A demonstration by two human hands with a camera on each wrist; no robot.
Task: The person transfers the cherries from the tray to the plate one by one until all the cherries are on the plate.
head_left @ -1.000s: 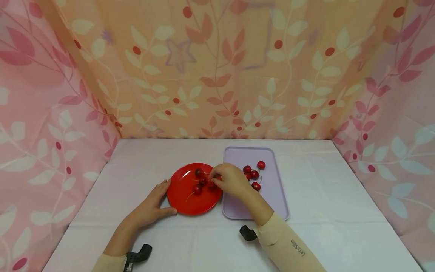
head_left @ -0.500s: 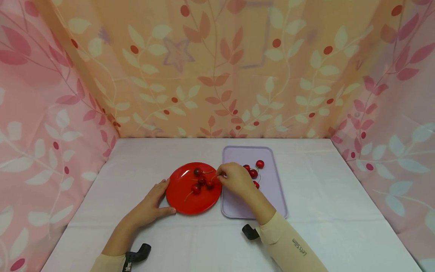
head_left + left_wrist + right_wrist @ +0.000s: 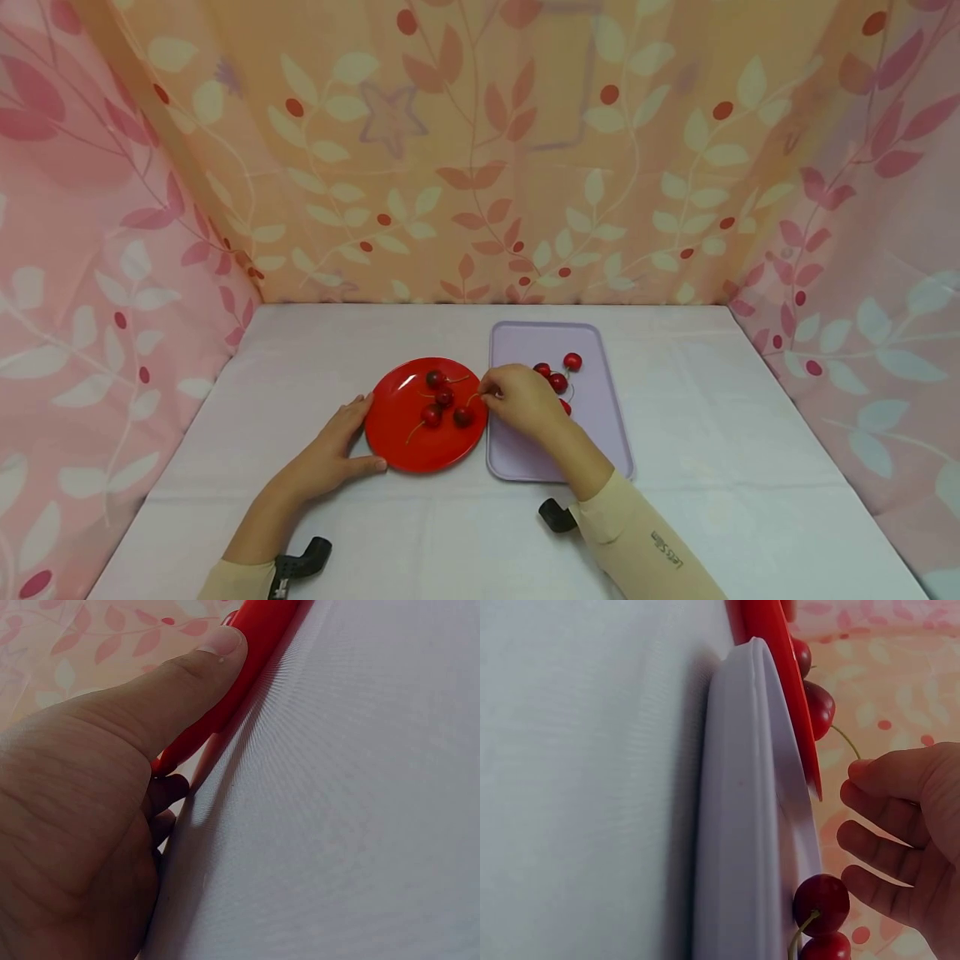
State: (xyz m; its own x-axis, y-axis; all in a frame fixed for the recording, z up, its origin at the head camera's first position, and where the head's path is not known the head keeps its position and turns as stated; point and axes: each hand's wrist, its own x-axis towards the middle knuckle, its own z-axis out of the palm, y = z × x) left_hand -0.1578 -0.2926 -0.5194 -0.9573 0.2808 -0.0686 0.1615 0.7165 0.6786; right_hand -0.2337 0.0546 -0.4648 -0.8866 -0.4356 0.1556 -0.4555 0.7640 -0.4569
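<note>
Cherry [image 3: 463, 416] rests on the red plate [image 3: 420, 454], just left of and nearer the person than the grip, its stem [image 3: 846, 740] rising to the fingertips. The right hand [image 3: 520, 400] has thumb and forefinger together, pinching the stem's end by the plate's edge. Three other cherries [image 3: 444, 397] lie on the plate, farther left of the grip. The tray [image 3: 525, 458] lies under the right hand, its red fruit [image 3: 557, 383] to the right of the grip. Across the plate from the grip, the left hand [image 3: 333, 454] touches the rim, thumb and fingers spread apart.
</note>
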